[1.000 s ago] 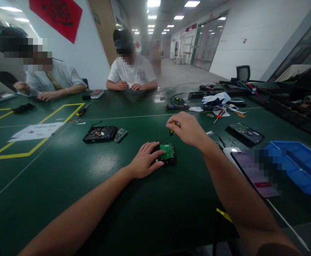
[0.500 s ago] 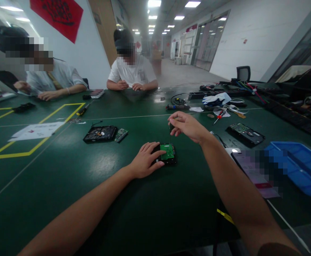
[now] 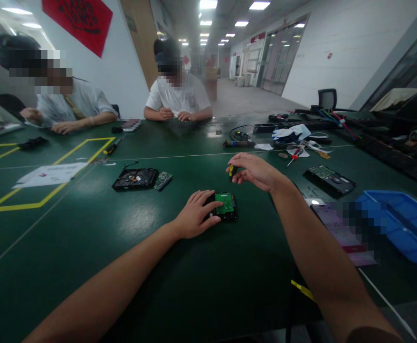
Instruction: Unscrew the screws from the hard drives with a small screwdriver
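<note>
In the head view a hard drive (image 3: 224, 205) lies on the green table, its green circuit board facing up. My left hand (image 3: 198, 214) rests over its left part and holds it down, index finger on the board and thumb along the near edge. Above the board's far right corner, my right hand (image 3: 253, 171) is closed around the black and yellow handle of a screwdriver (image 3: 233, 170). The handle stands roughly upright; whether the tip touches the drive I cannot tell.
An opened drive casing (image 3: 135, 179) and a loose circuit board (image 3: 163, 181) lie to the left. On the right are another hard drive (image 3: 330, 180), a phone (image 3: 340, 228), a blue tray (image 3: 401, 226) and a red screwdriver (image 3: 294, 156). Two people sit across the table (image 3: 151, 267).
My right hand has turned slightly and more of the screwdriver's yellow handle shows. My left hand and the hard drive have stayed in place.
</note>
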Tool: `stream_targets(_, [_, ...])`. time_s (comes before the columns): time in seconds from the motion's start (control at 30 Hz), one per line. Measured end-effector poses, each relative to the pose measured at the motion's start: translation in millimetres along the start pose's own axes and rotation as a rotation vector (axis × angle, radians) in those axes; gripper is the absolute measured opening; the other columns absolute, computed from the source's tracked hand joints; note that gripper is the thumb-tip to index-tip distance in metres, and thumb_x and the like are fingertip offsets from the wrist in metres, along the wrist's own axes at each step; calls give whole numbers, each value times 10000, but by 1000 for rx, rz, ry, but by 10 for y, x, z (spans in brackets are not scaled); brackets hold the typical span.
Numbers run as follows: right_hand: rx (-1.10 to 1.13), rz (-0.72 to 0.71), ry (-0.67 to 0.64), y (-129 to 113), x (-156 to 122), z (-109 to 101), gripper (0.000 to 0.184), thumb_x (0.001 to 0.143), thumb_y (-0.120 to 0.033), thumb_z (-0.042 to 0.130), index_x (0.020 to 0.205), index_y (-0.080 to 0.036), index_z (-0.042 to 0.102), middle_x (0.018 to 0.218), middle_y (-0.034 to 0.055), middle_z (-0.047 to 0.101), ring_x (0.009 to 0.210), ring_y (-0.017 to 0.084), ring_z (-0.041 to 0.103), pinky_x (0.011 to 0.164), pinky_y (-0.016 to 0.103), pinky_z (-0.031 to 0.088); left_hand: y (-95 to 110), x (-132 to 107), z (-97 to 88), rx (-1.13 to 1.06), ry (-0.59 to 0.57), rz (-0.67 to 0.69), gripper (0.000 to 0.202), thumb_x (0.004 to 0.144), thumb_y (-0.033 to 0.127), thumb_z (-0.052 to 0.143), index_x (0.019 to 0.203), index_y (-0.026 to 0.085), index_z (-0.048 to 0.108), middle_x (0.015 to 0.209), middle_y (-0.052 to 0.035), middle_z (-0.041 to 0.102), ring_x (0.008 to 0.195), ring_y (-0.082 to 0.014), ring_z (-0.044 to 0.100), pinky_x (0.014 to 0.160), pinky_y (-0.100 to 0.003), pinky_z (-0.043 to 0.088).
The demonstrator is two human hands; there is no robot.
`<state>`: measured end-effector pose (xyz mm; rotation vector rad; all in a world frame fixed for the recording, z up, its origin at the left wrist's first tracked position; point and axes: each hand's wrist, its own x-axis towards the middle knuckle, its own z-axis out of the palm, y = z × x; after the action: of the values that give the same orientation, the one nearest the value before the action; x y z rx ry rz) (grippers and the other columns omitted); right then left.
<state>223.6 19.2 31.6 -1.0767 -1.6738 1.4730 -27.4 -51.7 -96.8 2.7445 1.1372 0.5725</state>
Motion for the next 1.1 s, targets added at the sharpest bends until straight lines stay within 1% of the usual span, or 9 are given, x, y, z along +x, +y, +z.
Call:
stream_targets(0.17, [-146, -37, 16, -34, 5, 8, 188, 949, -370, 561, 992, -233, 683, 1030, 74, 751, 658, 157, 631, 512, 294, 464, -8, -9, 4, 6, -7, -6, 536, 1031, 580, 475, 1481, 298, 551, 1640, -120, 349, 1502, -362, 341, 1238, -610, 259])
stream_targets(0.27, [-146, -39, -11, -48, -2, 32, 201, 946, -358, 563, 1010, -228, 702, 1035, 77, 742, 647, 154, 617, 486, 289, 430, -10, -5, 2, -2, 1, -6, 533, 1029, 577, 481, 1482, 304, 550, 1636, -115, 358, 1496, -364, 349, 1240, -612, 256])
stream_targets(0.37, [-98, -35, -32, -52, -21, 52, 207, 935, -353, 570, 1016, -213, 700, 1026, 91, 739, 667, 163, 631, 504, 292, 450, -12, 0, 4, -5, 2, -2, 534, 1031, 575, 477, 1485, 303, 548, 1636, -117, 357, 1496, -366, 349, 1242, -614, 249])
stream_targets(0.47, [-87, -45, -3, -44, -31, 58, 212, 927, -351, 560, 1015, -204, 684, 1036, 108, 748, 679, 171, 629, 541, 309, 475, -18, -3, 13, -4, -12, -6, 534, 1034, 578, 469, 1490, 310, 540, 1644, -110, 346, 1510, -359, 328, 1242, -613, 249])
stream_targets(0.6, [-132, -48, 32, -36, -19, 57, 196, 926, -350, 533, 973, -211, 662, 1070, 111, 762, 659, 170, 607, 547, 326, 459, -19, -12, 18, 6, -16, -9, 538, 1039, 586, 454, 1490, 304, 538, 1647, -108, 340, 1515, -350, 323, 1249, -607, 238])
stream_targets(0.73, [-190, -46, 5, -45, -11, 69, 206, 929, -339, 520, 975, -220, 682, 1054, 95, 762, 648, 166, 595, 527, 319, 439, -8, -12, 11, 8, -10, -5, 539, 1041, 579, 454, 1485, 286, 544, 1640, -122, 348, 1511, -357, 331, 1253, -603, 230])
stream_targets(0.83, [-132, -37, -6, -38, -8, 79, 192, 921, -318, 535, 959, -214, 692, 983, 84, 743, 627, 148, 565, 497, 289, 404, -5, -7, 13, 12, -7, -1, 541, 1041, 584, 451, 1488, 293, 539, 1640, -119, 349, 1508, -351, 336, 1249, -601, 239])
stream_targets(0.93, [-54, -20, 24, -15, 5, 80, 175, 910, -294, 537, 923, -203, 687, 917, 81, 720, 605, 136, 539, 478, 272, 378, -9, -3, 19, 20, -7, -1, 541, 1043, 586, 443, 1488, 294, 539, 1635, -122, 352, 1509, -343, 335, 1249, -592, 243])
stream_targets(1.1, [-2, -4, 53, 9, 21, 74, 146, 900, -310, 578, 914, -199, 672, 952, 98, 740, 618, 144, 552, 477, 267, 379, -13, -4, 21, 10, -7, -3, 540, 1038, 586, 455, 1487, 299, 543, 1640, -115, 349, 1508, -350, 332, 1245, -595, 248])
